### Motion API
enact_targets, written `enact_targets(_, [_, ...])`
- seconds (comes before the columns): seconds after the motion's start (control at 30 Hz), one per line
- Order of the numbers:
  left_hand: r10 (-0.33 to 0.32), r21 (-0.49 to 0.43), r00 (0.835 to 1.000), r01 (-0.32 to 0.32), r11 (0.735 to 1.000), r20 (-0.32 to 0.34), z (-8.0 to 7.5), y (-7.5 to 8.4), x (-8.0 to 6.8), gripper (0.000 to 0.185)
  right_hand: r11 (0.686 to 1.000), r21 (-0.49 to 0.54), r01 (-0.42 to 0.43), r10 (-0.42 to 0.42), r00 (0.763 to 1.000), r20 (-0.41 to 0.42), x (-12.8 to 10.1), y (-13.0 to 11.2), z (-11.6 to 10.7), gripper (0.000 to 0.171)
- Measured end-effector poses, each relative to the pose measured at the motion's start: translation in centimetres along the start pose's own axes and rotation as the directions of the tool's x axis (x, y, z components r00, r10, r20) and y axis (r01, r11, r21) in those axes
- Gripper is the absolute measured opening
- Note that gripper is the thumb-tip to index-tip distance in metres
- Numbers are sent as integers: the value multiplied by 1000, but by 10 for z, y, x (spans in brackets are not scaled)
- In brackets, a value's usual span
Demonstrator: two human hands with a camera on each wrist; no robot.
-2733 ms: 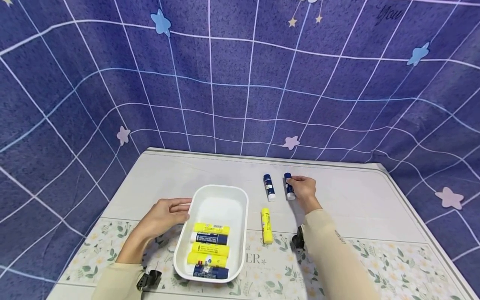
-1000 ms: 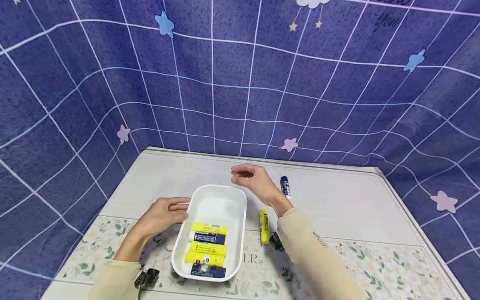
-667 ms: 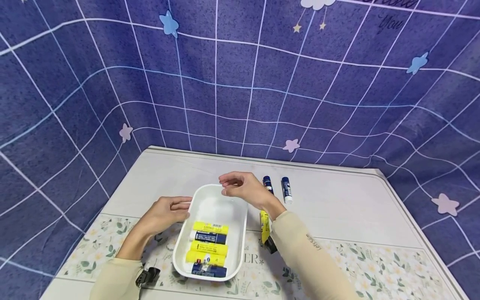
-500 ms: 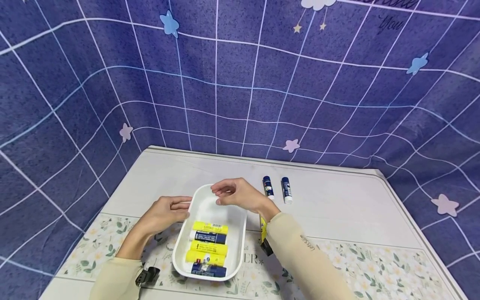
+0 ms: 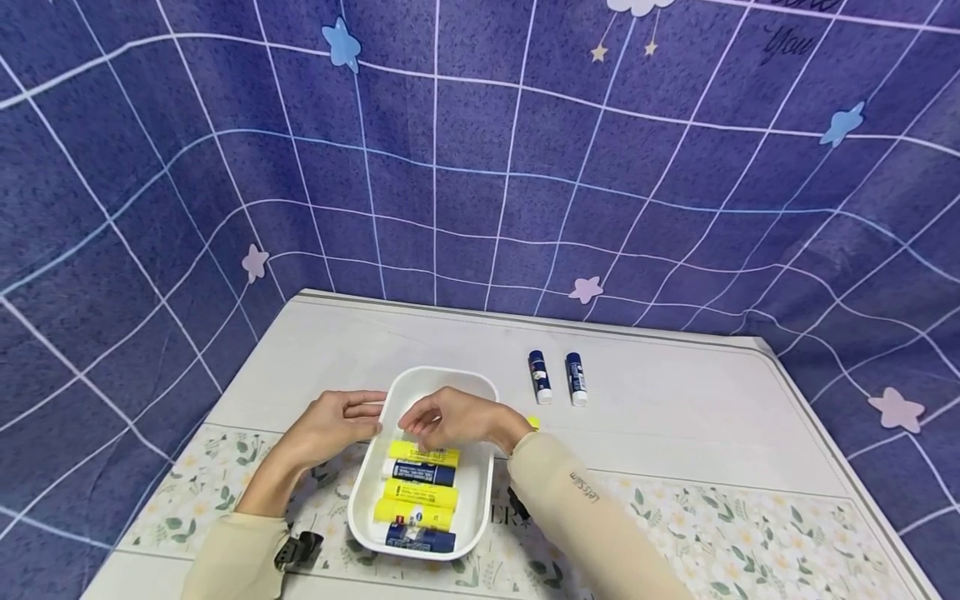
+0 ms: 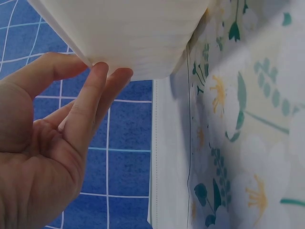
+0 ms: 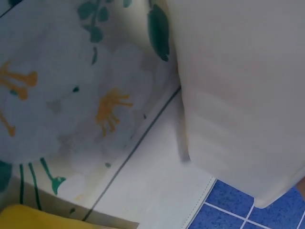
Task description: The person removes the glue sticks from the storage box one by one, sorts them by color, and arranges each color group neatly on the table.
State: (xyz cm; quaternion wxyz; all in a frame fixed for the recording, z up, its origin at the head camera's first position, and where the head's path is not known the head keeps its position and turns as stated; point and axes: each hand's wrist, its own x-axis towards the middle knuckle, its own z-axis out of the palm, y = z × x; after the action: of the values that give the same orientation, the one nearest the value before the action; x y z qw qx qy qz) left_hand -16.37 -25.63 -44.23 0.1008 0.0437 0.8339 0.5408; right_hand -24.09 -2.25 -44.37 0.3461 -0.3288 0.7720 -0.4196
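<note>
A white plastic tray (image 5: 435,379) holds a column of glue sticks: the topmost is a yellow glue stick (image 5: 446,457), and blue and other yellow ones lie below it. My left hand (image 5: 330,429) steadies the tray from the left, fingertips and thumb against its outer wall and rim; the left wrist view shows these fingers (image 6: 83,107) nearly straight. Inside the tray, my right hand (image 5: 457,419) hovers with loosely bent fingers, its fingertips right at the topmost yellow glue stick. In the right wrist view the tray's outer wall (image 7: 238,95) hides most of that hand.
To the tray's right, two blue glue sticks (image 5: 540,377) stand side by side lengthwise on the white table mat (image 5: 675,400). Another yellow glue stick (image 5: 533,422) lies mostly hidden under my right forearm. A purple gridded curtain (image 5: 480,208) hangs behind the table.
My right hand has let go of the right-hand blue glue stick, come leftward over the tray's far rim and dipped down inside. The left hand has stayed at the tray.
</note>
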Motion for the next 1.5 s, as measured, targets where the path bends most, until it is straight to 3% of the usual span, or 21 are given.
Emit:
enact_targets(0.3, [-9, 6, 1000, 9, 1000, -1, 0, 1, 0, 54, 993, -100, -55, 57, 998, 24, 5, 2, 5, 27])
enact_targets(0.57, [-13, 12, 1000, 13, 1000, 2, 0, 1, -1, 54, 986, -162, -45, 49, 999, 18, 5, 2, 9, 26])
enact_targets(0.83, [-5, 18, 1000, 5, 1000, 8, 1, 2, 1, 54, 994, -101, -28, 26, 999, -28, 0, 0, 5, 29])
enact_targets(1.1, [-12, 11, 1000, 12, 1000, 7, 1, 3, -2, 56, 998, -5, 55, -55, 991, -122, -11, -5, -12, 34])
enact_targets(1.3, [-11, 12, 1000, 11, 1000, 9, 1, 3, -3, 55, 991, 116, 60, -26, 960, -280, -24, -12, -27, 37])
enact_targets(1.5, [-1, 38, 1000, 0, 999, 5, 1, 4, -3, 55, 954, 293, 70, 71, 893, -444, -42, -15, -41, 39])
